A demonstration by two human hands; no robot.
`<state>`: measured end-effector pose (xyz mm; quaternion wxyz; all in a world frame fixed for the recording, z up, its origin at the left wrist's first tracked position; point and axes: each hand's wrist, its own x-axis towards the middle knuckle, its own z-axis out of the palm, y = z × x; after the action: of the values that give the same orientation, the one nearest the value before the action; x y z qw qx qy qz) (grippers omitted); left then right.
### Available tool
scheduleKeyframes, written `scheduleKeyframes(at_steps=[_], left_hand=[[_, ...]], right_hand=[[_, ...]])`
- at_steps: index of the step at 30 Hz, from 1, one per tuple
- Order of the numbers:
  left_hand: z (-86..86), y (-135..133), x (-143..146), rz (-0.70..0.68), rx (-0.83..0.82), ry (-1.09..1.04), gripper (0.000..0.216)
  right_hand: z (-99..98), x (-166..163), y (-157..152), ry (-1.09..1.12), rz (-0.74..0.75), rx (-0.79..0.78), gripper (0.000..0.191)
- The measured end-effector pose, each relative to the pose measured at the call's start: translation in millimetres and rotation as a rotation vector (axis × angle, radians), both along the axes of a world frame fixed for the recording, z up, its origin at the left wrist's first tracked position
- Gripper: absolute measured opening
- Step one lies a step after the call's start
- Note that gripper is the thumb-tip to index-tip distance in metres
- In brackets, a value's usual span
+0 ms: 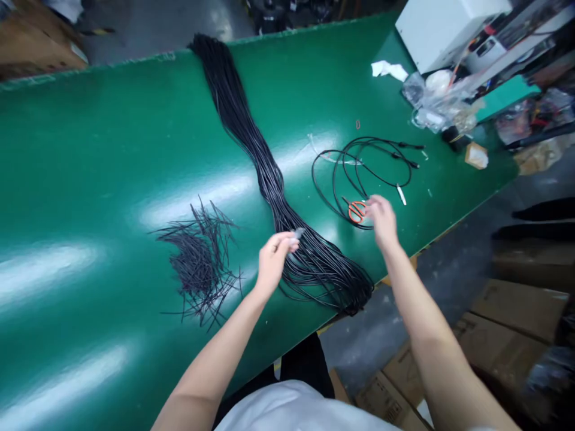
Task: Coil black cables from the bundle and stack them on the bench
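Observation:
My left hand [273,254] is closed in a pinch on a small grey, partly see-through piece [298,233]; its kind is not clear. It is held above a long bundle of black cables [265,161] that stretches across the green table. My right hand [383,220] is at the orange handles of a pair of scissors [357,211]. Its fingertips are blurred, so whether they grip or only touch the handles does not show. Under the scissors and beyond them lies a loosely coiled black cable [335,179] with connectors at its ends.
A loose pile of thin black strips [195,263] lies left of the bundle. A white marker-like item [401,194] and a small orange loop [358,124] are near the coil. Plastic bags [435,99] and a white machine [444,30] stand far right. Cardboard boxes [516,311] are on the floor.

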<state>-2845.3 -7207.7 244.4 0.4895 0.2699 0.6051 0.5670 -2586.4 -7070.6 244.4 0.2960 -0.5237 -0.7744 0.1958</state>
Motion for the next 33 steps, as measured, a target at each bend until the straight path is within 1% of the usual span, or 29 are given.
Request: scheduleKeyframes(at_steps=[1,3,4,5,6,7,8,9,11,13,14,15,17,18,19,21,22,23,25,27,29,31,33], left_hand=[[2.4,-1.8,11.4,-0.12,-0.021,-0.009,0.027],[3.3,-1.4,34.6,-0.286,-0.029,-0.004,0.021],[2.4,0.0,44.7,-0.342,-0.021,0.015,0.019],[1.0,1.7,52.7,-0.39,-0.01,0.047,0.02],[-0.7,3.1,58.1,-0.429,0.007,0.098,0.022],[-2.8,3.9,60.8,-0.455,0.03,0.18,0.026],[-5.3,3.8,60.8,-0.468,0.057,0.294,0.032],[-8.8,2.6,58.4,-0.469,0.085,0.436,0.037],[-19.2,-2.4,49.5,-0.412,0.111,0.758,0.045],[-35.1,-9.4,39.5,-0.345,0.069,1.015,0.048],[-44.4,-12.8,35.6,-0.337,0.034,1.098,0.05],[-53.7,-15.8,32.8,-0.344,-0.001,1.159,0.052],[-70.1,-20.2,30.5,-0.383,-0.049,1.239,0.055],[-76.1,-21.5,30.4,-0.403,-0.056,1.266,0.055],[-80.4,-22.3,30.6,-0.417,-0.055,1.287,0.055],[-84.3,-23.2,31.0,-0.422,-0.045,1.311,0.054],[-84.6,-23.5,31.1,-0.423,-0.04,1.314,0.053],[-84.3,-23.8,31.0,-0.423,-0.038,1.314,0.053],[-83.6,-24.4,30.9,-0.419,-0.045,1.305,0.053],[-83.5,-24.5,31.2,-0.418,-0.053,1.289,0.053],[-83.7,-23.4,31.7,-0.421,-0.055,1.27,0.053],[-83.2,-20.6,31.5,-0.426,-0.052,1.248,0.053],[-81.0,-17.0,30.3,-0.424,-0.05,1.221,0.053]], right_hand=[[-1.3,-14.5,-27.4,0.161,0.12,-0.18,0.042],[-3.3,-38.0,-76.9,0.206,0.273,-0.317,0.044],[-3.6,-44.2,-94.0,0.225,0.327,-0.42,0.044],[-3.3,-45.3,-102.9,0.205,0.332,-0.49,0.04],[-2.1,-40.5,-102.6,0.187,0.3,-0.555,0.033],[0.1,-30.1,-93.0,0.166,0.234,-0.596,0.026],[3.7,-14.6,-75.1,0.143,0.143,-0.602,0.022],[8.5,4.8,-50.9,0.123,0.038,-0.578,0.022],[21.1,48.5,5.3,0.114,-0.156,-0.48,0.027],[31.9,85.1,53.6,0.097,-0.36,-0.349,0.042],[33.6,96.2,70.0,0.06,-0.45,-0.294,0.045],[31.6,101.1,80.5,0.005,-0.508,-0.277,0.043],[15.6,93.3,85.8,-0.116,-0.531,-0.336,0.025],[2.9,83.0,83.1,-0.159,-0.512,-0.392,0.016],[-11.1,70.8,79.0,-0.184,-0.491,-0.445,0.011],[-36.8,48.1,71.4,-0.17,-0.48,-0.494,0.01],[-45.8,40.2,69.5,-0.153,-0.482,-0.501,0.012],[-51.2,35.4,69.2,-0.132,-0.48,-0.505,0.014],[-50.6,34.1,72.2,-0.072,-0.472,-0.491,0.018],[-35.7,38.5,78.1,0.009,-0.464,-0.453,0.017],[-8.1,42.0,86.3,0.088,-0.464,-0.398,0.012],[32.7,42.7,98.0,0.204,-0.48,-0.307,0.008],[87.1,44.6,112.1,0.414,-0.505,-0.175,0.01]])
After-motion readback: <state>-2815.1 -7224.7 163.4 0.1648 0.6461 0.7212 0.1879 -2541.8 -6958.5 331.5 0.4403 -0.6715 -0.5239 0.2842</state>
